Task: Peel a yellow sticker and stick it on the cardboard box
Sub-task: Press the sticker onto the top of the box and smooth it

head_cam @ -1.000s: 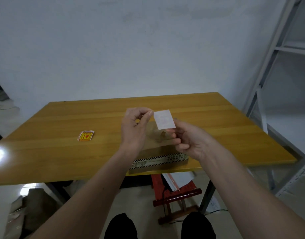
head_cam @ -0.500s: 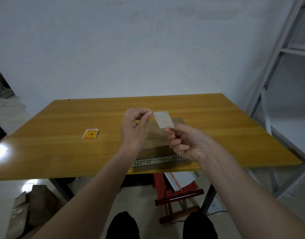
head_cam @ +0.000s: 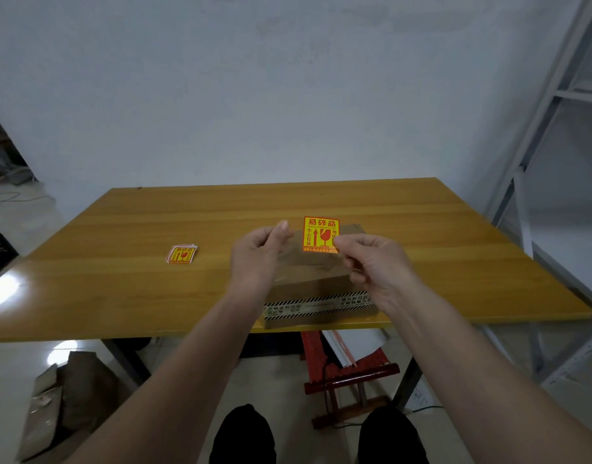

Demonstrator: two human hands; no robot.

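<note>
At the bottom edge, two dark-clad knees show above a pale floor, with a crumpled brown bag lying to the left and a red wooden stool under the surface's near edge, some white sheets resting on it. Both bare forearms reach forward and up over that edge.

The cardboard box sits at the near edge of the yellow wooden surface, between the two wrists; a strip of black-and-white striped tape with small print runs along its near face.

Above the box, the left hand is loosely curled, thumb and forefinger brought together at the tips; whether anything is pinched between them cannot be told. The right hand pinches the lower right corner of the yellow sticker between thumb and forefinger, the other fingers folded in. The sticker is held upright in the air over the far part of the box, printed side toward the camera, with red characters, an arrow and a broken-glass symbol. It does not touch the box top.

Left of the hands and well apart from the box, a small stack of stickers lies flat on the surface.

Beyond stands a plain pale wall, with a grey metal shelf frame at the right.
</note>
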